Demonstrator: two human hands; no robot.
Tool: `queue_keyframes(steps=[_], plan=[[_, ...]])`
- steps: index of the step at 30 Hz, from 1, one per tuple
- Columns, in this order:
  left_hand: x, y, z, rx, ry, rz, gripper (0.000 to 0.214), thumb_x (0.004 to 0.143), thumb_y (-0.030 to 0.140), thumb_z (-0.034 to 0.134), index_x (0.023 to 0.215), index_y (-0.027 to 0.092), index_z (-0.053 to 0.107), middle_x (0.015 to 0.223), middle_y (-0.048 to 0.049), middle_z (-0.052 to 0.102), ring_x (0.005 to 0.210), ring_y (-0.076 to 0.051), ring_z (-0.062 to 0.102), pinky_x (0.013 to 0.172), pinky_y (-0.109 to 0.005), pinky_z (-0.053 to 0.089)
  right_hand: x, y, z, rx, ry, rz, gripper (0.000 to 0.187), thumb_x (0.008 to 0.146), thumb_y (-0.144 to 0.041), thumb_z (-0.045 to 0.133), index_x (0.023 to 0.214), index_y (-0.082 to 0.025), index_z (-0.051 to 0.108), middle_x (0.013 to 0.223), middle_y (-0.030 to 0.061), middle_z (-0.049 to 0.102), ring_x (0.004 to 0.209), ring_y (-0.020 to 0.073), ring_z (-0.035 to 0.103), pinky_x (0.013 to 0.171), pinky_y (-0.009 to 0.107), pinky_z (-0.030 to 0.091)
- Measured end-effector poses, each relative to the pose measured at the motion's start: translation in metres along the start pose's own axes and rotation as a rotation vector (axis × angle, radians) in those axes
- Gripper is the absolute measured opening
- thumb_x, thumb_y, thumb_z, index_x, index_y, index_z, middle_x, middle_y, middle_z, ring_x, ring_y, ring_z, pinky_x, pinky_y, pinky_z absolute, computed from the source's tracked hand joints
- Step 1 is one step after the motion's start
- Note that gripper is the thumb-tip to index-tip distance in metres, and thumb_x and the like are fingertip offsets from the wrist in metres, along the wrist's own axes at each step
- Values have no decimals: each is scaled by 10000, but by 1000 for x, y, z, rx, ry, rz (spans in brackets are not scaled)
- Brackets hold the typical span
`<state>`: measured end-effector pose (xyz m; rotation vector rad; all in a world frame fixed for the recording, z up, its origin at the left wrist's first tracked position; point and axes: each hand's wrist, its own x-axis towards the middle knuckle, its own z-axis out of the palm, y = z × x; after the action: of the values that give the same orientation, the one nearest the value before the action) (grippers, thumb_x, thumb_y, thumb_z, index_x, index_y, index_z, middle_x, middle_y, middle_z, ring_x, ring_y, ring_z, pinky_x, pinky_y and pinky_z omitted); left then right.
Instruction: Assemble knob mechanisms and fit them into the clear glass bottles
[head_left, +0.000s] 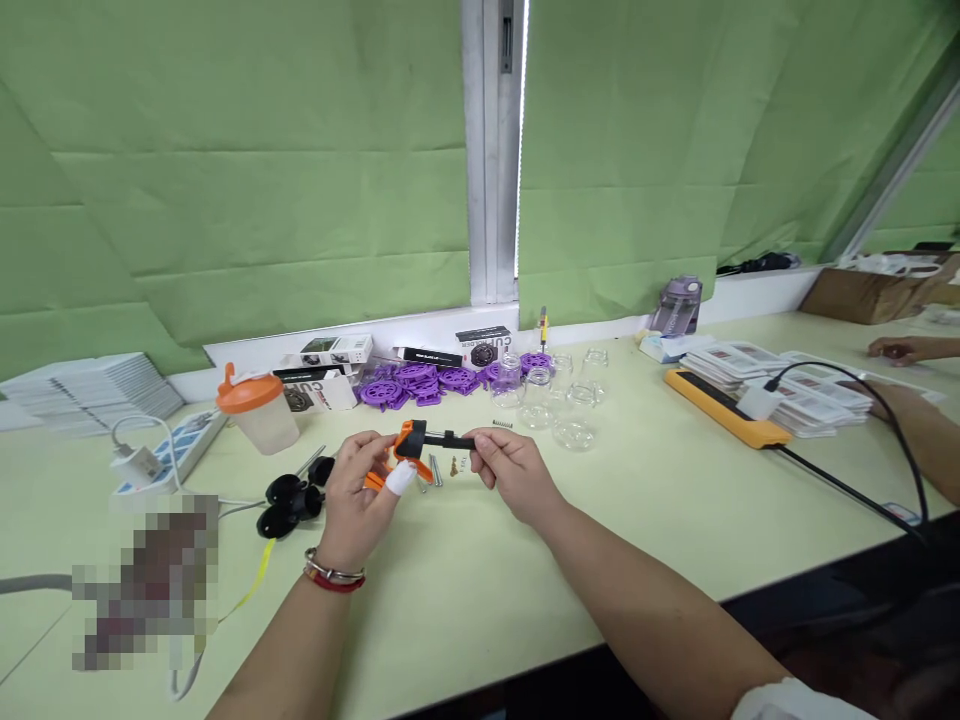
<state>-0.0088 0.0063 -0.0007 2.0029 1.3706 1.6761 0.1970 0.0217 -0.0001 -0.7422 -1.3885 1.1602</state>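
Note:
In front of me, above the table, my left hand (356,505) grips an orange and black plastic part (410,442). A white wrap covers the tip of its thumb. My right hand (517,472) pinches the right end of a black rod (455,441), whose other end meets the black part of the piece in my left hand; how far it goes in is hidden. Below the rod lie a few long metal screws (435,472) and small brass-coloured pieces (454,466). A dark spring (502,424) lies beyond my right hand. Black round-headed parts (289,505) sit left of my left hand.
Purple plastic pieces (412,384) and clear glass jars (536,405) stand at the back. An orange-lidded cup (262,415) and a white power strip (176,450) are on the left. To the right lie a yellow power strip (727,410), stacked cards (814,400) and another person's arm (919,435).

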Motion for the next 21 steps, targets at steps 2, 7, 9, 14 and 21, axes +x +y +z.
queue_keyframes(steps=[2,7,9,14,21], plan=[[0,3,1,-59,-52,-83,353,774,329,609,1105,207,593,988,-53,543,721,-129,554,668,-302,509,3,0,0,94,-5,130,294,825,-424,530,863,-147,621,550,-28,534,405,63,377,399,204,278],[-2,2,12,-230,-318,-500,494,794,420,556,1218,169,521,698,25,530,460,-88,469,459,-237,408,11,12,-4,-47,-71,342,304,829,-361,503,617,-150,553,480,-31,495,365,60,349,376,206,271],[-2,-2,15,-207,-350,-579,486,778,434,564,1181,162,551,622,44,516,425,-82,435,436,-222,362,12,17,-7,-166,-103,402,309,827,-314,515,566,-150,541,439,-41,448,378,65,352,397,205,297],[1,-6,16,-188,-395,-606,440,769,422,570,1115,151,598,563,49,509,443,-99,459,476,-237,395,12,25,-9,-285,-178,452,132,834,-211,515,866,-145,625,564,-24,557,432,67,385,444,200,309],[-1,-9,20,-302,-345,-709,274,748,291,630,993,173,597,828,-26,642,650,-172,635,622,-323,509,9,37,-8,-494,-216,370,196,852,-197,481,1022,-187,578,620,-23,536,543,98,450,515,209,330]])
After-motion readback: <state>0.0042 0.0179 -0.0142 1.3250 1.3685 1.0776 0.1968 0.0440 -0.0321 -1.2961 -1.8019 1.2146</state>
